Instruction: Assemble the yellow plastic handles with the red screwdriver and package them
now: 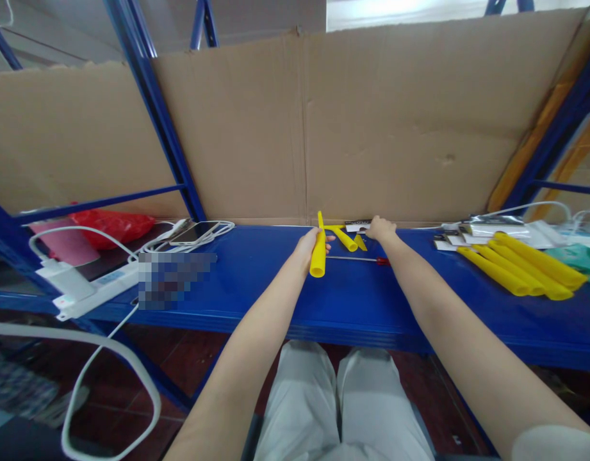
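Observation:
Near the middle of the blue shelf (256, 282), my left hand (307, 248) is wrapped round a yellow tapered tube (318, 256), its wide open end toward me. My right hand (382, 228) reaches to the back of the shelf, its fingers curled at a small white-and-black packet or card (358, 226); whether it grips this I cannot make out. Between the hands lie another yellow tube (345, 239) and a small yellow piece (360, 242). A screwdriver with a red handle (382, 261) and thin metal shaft lies in front of them.
Several yellow tubes (520, 266) lie at the right, beside white packets (496, 229). At the left are a white power strip (97, 288), coiled white cables (213, 234) and a red plastic bag (114, 228). A cardboard panel (304, 128) and blue posts (153, 109) close off the back.

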